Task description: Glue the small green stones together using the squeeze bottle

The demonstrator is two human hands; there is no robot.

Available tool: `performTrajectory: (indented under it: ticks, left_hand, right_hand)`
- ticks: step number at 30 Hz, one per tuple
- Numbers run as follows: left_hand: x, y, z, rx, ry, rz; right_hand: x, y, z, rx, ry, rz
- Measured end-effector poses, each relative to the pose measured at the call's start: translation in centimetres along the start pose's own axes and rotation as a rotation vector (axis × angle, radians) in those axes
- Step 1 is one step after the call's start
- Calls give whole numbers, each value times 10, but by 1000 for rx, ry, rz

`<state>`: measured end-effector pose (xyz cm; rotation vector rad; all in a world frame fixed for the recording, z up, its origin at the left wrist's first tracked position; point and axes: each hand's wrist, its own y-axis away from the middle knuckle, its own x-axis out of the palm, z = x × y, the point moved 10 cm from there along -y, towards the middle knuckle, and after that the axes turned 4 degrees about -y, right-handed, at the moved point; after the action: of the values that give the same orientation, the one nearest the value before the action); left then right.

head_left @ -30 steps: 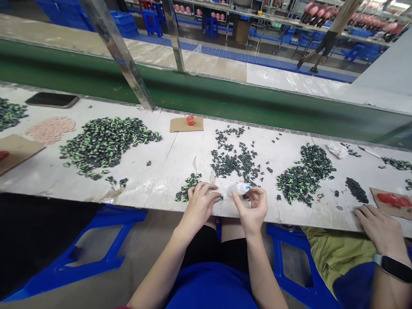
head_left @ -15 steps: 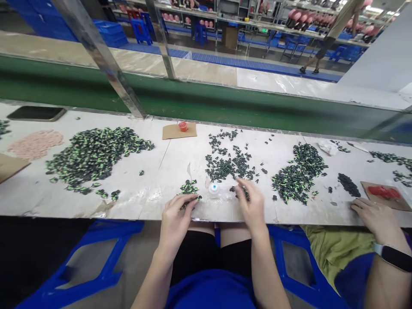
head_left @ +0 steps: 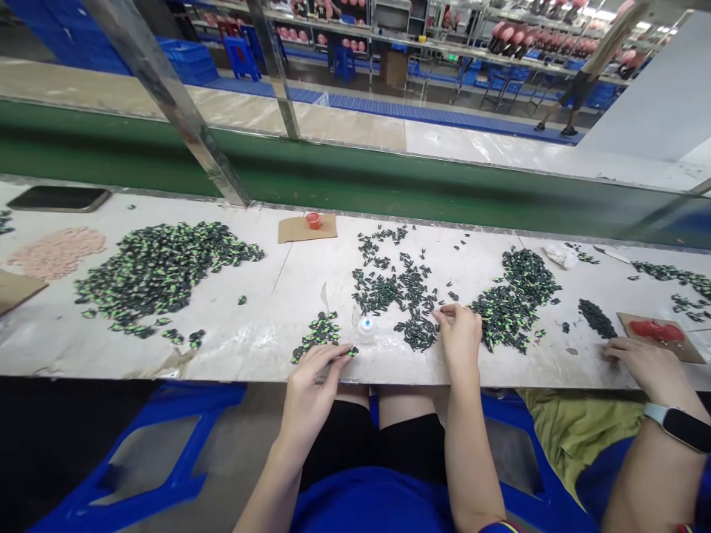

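Observation:
My left hand [head_left: 318,370] pinches a small black-and-green piece [head_left: 353,351] between thumb and fingertips, just above the table's near edge. Beside it lies a small pile of black-and-green pieces [head_left: 319,331]. My right hand [head_left: 460,333] is closed at the fingertips by the right side of a loose spread of small dark parts [head_left: 418,333]; whether anything is in the fingers is too small to make out. Between my hands stands a small white bottle with a blue tip [head_left: 367,326].
A large heap of black-and-green pieces [head_left: 161,270] lies left, another pile [head_left: 514,296] right. A red cup [head_left: 313,220] stands on cardboard at the back. Pink parts [head_left: 58,252] and a phone [head_left: 58,198] lie far left. A co-worker's hand [head_left: 647,363] rests at the right.
My right hand has moved right, away from the near cluster of dark parts, uncovering it. My left hand has shifted slightly right and toward me with the piece. The distant walker has changed stride.

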<state>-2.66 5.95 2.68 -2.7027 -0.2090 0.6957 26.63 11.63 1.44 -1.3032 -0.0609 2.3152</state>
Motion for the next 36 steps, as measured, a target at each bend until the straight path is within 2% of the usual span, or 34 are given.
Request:
performTrajectory:
  ticks: [5,10,12,14,17,20,26,31,36]
  left_hand:
    - [2,0,-15,77,-26,-16]
    - [11,-1,-31,115,-36,6]
    - [16,-1,-36,119,-11,31]
    - [21,-2,-39,127,0,50]
    - [26,-2,-42,153,-16,54]
    - [30,0,-42,165,-44,71]
    - [34,2,-39,185,-118,111]
    - [36,3,-38,198,-137,125]
    - [39,3,-36,188,-86,153]
  right_hand:
    - [-11,2,3,9,-135,-44]
    - [-32,16,-4,128,-561,-94]
    - [-32,27,1,161,-677,-38]
    - [-23,41,16,140,-738,88]
    - [-10,62,50,-8,-790,292]
    - [-3,78,73,-134,-797,398]
    - [6,83,70,-88,-756,389]
    - [5,83,80,-161,-781,415]
    - [12,84,76,-92,-821,460]
